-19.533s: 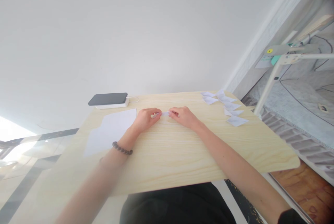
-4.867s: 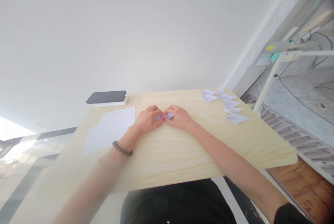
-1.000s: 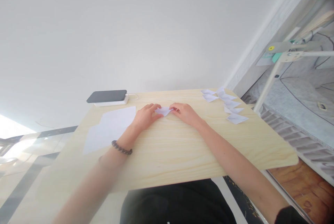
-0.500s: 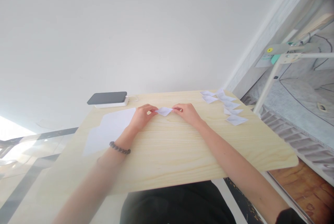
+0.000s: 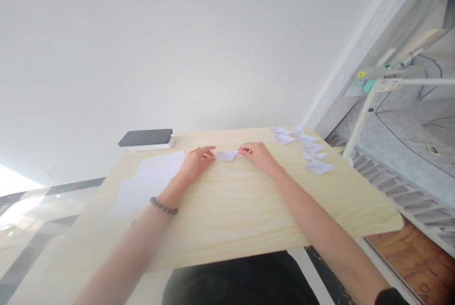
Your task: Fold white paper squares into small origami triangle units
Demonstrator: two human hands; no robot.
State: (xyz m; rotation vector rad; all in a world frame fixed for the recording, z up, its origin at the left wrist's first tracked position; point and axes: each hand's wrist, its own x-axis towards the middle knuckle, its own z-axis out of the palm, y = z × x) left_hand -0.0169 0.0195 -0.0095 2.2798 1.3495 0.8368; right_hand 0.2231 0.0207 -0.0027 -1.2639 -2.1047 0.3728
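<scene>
A small folded paper boat [image 5: 227, 155] is over the middle of the table. My right hand [image 5: 259, 155] pinches its right tip between thumb and fingers. Just off its left tip, my left hand [image 5: 197, 161] has thumb and fingers parted, with nothing between them. Several similar white folded papers [image 5: 320, 167] lie in a cluster at the back right. White paper sheets [image 5: 156, 172] lie to the left, partly beneath my left hand and forearm.
The pale wooden table [image 5: 241, 219] stands against a plain wall. A dark phone [image 5: 145, 137] with a cable rests on a white block at the back left. Right of the table is a white metal frame [image 5: 362, 120].
My left hand has let go of the folded paper's left tip and its fingers have spread. The right hand still pinches the other tip; the paper has shifted slightly right.
</scene>
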